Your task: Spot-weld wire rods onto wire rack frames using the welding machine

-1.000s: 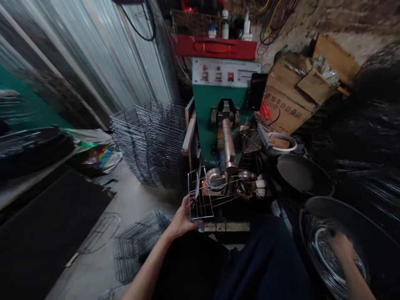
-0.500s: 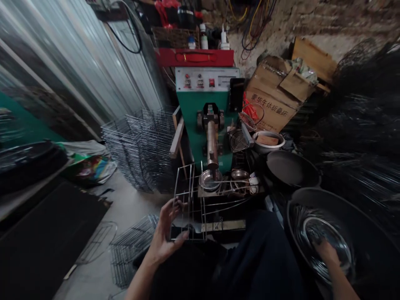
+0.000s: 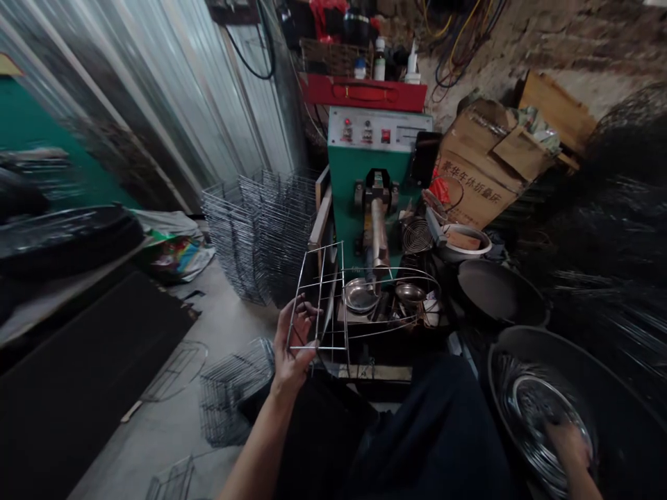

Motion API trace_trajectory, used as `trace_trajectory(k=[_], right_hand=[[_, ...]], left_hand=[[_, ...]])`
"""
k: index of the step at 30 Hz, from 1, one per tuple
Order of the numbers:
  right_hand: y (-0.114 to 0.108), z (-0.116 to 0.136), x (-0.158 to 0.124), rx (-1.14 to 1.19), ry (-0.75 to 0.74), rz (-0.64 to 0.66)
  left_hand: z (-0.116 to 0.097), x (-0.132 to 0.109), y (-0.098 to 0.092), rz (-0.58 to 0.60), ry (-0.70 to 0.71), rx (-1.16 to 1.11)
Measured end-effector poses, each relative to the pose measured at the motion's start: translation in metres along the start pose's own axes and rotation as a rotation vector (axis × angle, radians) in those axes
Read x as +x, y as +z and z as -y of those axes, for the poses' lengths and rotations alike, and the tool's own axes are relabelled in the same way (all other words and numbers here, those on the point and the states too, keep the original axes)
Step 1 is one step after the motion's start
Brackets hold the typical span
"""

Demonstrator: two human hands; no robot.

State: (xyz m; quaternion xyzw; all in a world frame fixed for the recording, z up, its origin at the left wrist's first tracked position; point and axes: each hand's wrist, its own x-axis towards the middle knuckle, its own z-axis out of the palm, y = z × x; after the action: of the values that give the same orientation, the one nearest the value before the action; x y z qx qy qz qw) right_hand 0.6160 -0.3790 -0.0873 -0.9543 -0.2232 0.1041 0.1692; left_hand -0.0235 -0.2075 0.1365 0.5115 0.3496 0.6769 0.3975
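My left hand (image 3: 294,347) grips a rectangular wire frame (image 3: 316,295) of thin bright steel rod, its fingers curled around the lower bars. A long oval wire loop (image 3: 390,272) extends from the frame toward the machine. It passes in front of a green welding machine (image 3: 371,163) with an upright copper-coloured electrode arm (image 3: 379,232). My right hand (image 3: 569,444) reaches down into a wide black basin (image 3: 521,340), resting among coiled steel wire hoops (image 3: 536,406). Its fingers are partly hidden by the wires.
A tall stack of wire racks (image 3: 260,236) stands left of the machine, and a smaller pile (image 3: 234,392) lies on the concrete floor (image 3: 219,326). Small steel bowls (image 3: 359,295) sit at the machine's base. A black pan (image 3: 487,288) and cardboard boxes (image 3: 474,173) crowd the right.
The wire frame has risen and turned, showing its broad side and the long loop. My right hand has moved lower in the basin. The whole view has shifted slightly with my head.
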Motion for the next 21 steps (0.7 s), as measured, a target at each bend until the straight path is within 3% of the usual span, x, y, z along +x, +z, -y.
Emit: trace_trajectory(k=[2, 4, 6, 8, 11, 13, 14, 18, 21], right_hand=[[-0.005, 0.012, -0.007, -0.012, 0.047, 0.044], [-0.014, 0.033, -0.015, 0.033, 0.079, 0.001], [-0.027, 0.064, -0.029, 0.162, 0.019, -0.077], [-0.044, 0.11, -0.052, 0.379, -0.153, -0.07], [-0.067, 0.193, -0.106, 0.756, -0.475, 0.257], [-0.075, 0.247, -0.148, 0.812, -0.709, 0.487], [-0.077, 0.271, -0.167, 0.763, -0.865, 0.543], [-0.059, 0.34, -0.221, 0.5, -1.458, 0.304], [-0.034, 0.366, -0.233, 0.265, -1.652, 0.138]], left_hand=[[-0.002, 0.002, 0.001, 0.0, 0.003, -0.012], [-0.006, 0.004, 0.002, -0.005, 0.011, -0.013], [-0.01, 0.008, 0.004, -0.015, 0.021, -0.01], [-0.013, 0.011, 0.008, -0.022, 0.044, -0.015], [-0.015, 0.015, 0.016, -0.031, 0.072, -0.029], [-0.016, 0.016, 0.021, -0.025, 0.077, -0.035], [-0.017, 0.015, 0.023, -0.019, 0.083, -0.038], [-0.022, 0.012, 0.024, 0.009, 0.082, -0.003], [-0.027, 0.011, 0.021, -0.002, 0.077, 0.03]])
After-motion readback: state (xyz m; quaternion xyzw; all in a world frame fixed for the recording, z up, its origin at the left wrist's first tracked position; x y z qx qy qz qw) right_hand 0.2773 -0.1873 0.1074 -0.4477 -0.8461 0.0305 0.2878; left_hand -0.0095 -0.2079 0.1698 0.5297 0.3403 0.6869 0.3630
